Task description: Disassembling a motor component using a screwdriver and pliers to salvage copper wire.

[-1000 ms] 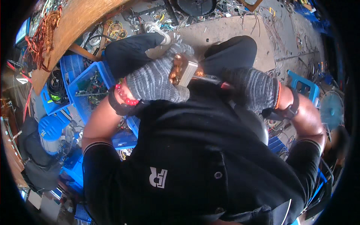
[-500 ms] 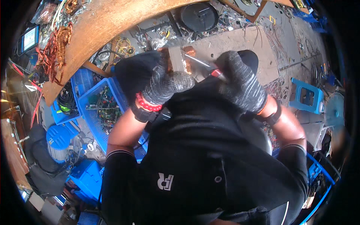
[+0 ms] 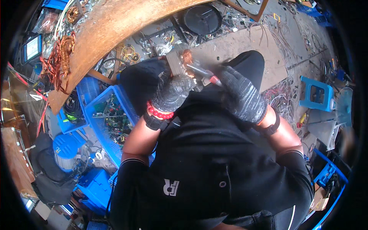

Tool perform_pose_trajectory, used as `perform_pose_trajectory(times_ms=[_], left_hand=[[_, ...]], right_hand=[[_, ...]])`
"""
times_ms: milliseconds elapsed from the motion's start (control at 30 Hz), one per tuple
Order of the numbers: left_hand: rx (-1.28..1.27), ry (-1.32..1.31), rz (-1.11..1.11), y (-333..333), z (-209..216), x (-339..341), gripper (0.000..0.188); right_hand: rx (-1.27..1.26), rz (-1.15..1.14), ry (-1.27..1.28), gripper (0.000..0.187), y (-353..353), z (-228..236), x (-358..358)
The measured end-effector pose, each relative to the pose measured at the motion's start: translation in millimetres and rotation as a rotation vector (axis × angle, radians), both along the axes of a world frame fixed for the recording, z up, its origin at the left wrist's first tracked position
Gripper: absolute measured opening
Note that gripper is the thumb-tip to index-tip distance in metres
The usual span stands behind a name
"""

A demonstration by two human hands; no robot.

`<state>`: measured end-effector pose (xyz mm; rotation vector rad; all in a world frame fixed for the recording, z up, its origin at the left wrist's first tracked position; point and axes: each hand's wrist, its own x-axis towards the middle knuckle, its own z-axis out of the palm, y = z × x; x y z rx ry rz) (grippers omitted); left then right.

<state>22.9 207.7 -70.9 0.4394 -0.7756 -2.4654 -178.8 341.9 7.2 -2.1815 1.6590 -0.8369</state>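
My left hand [image 3: 174,92], in a grey knitted glove, is closed around the lower end of a small transformer [image 3: 175,63]. Its block is pale grey metal, with copper winding [image 3: 187,56] bulging out on the right side. From the other side my right hand [image 3: 245,94], gloved alike and partly blurred, grips a long pointed tool with a silver blade and red handle [image 3: 207,74]. The tool's tip lies at the transformer's right side by the copper; whether it touches cannot be made out. Both hands are above my lap, between my knees.
A curved wooden tabletop [image 3: 103,28] arches ahead on the left, with stripped copper wire [image 3: 61,57] on it. Blue crates [image 3: 101,115] of circuit boards stand at my left. A blue stool [image 3: 317,94] is on the right. Cardboard [image 3: 264,57], a black round lid [image 3: 202,19] and scrap wires cover the floor.
The transformer has tilted slightly in my left hand. My right hand and the tool have shifted a little downward and left, and the whole view has moved slightly.
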Motion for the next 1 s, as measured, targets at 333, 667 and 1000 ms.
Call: perform_pose_trajectory(times_ms=[333,667,1000], left_hand=[[-0.643,-0.465,-0.041,-0.4,-6.6,7.8,0.065],[-0.152,-0.084,-0.061,1.8,-18.4,6.0,0.051],[-0.507,-0.330,-0.147,0.8,-0.2,-2.0,0.040]], right_hand=[[0.126,0.035,0.034,0.067,12.5,-6.6,6.2],[0.244,0.072,-0.246,0.074,18.7,-18.1,0.6],[-0.017,-0.048,0.064,0.061,11.7,-28.9,-3.9]])
